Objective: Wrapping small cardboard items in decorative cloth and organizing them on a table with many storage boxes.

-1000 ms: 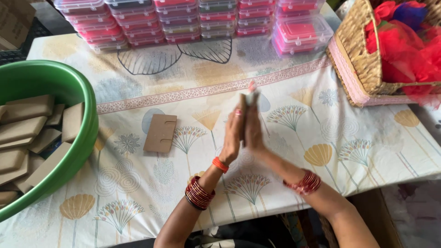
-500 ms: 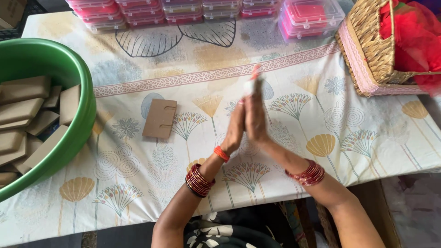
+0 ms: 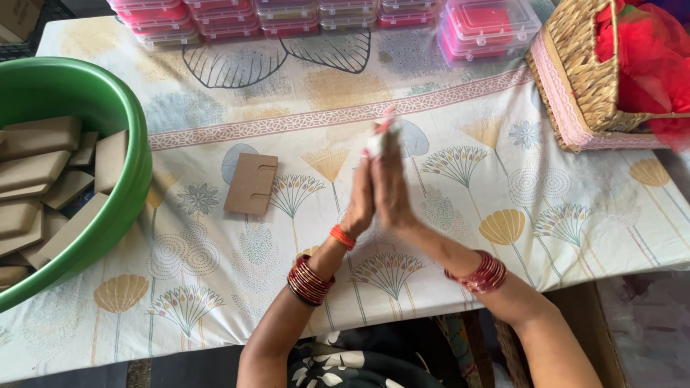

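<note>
Head view: left hand [image 3: 359, 205] and right hand [image 3: 392, 190] pressed palm to palm around a small pink-white piece [image 3: 379, 133], flat brown card [image 3: 251, 184] lying leftward on the floral-clothed worktop [image 3: 215, 287].

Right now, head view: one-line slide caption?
Left hand and right hand pressed palm to palm over a table, card and green tub nearby.

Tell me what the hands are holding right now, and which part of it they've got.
The left hand and right hand press a small white and red thing between their palms. Only its top end shows above the fingertips; what it is cannot be told.
</note>
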